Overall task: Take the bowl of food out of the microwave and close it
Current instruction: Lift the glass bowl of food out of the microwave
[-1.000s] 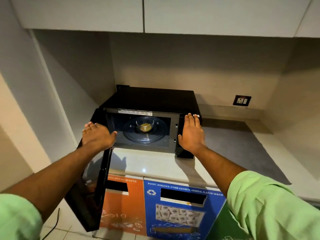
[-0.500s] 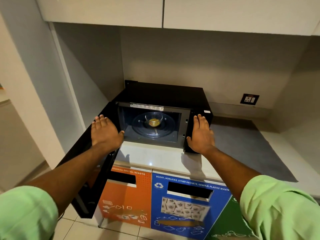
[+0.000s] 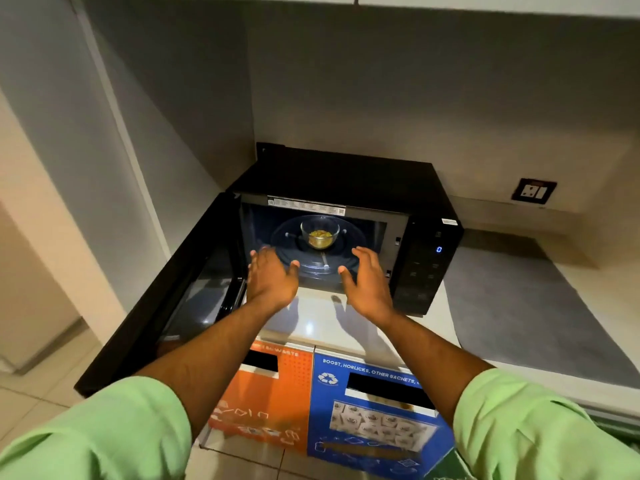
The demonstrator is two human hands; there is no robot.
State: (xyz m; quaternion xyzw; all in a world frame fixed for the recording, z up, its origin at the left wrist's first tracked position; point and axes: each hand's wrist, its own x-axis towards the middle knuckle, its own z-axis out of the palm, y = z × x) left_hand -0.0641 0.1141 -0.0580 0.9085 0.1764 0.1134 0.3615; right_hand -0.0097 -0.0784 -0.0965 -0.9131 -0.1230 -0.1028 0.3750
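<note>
**Both hands empty at the microwave mouth; bowl not yet gripped**

Neither hand has hold of anything: the left hand (image 3: 272, 277) and right hand (image 3: 369, 280) are spread, palms turned toward each other, at the front edge of the cavity of the black countertop microwave (image 3: 346, 178). The small clear glass bowl of yellow food (image 3: 319, 233) sits near the middle of the round glass turntable (image 3: 349, 251), deeper in than the fingertips and apart from both hands. The black glass-fronted microwave door (image 3: 162, 299) stands swung wide to the left.

Risks, as judged:
- The bowl may be hot; a bare two-handed grasp could be let go abruptly, spilling food.
- Smooth glass may slip if gripped low on its curve.
- A knuckle or the bowl's rim could catch the cavity roof on withdrawal.
- The door overhangs the floor beyond the pale stone counter (image 3: 311, 306); a bump from the left forearm could jolt it.

Not established:
- Food type and the bowl's fill level are too small to read.
- The door's lower part is behind the left sleeve.
- Where the bowl will be set down is not indicated.
</note>
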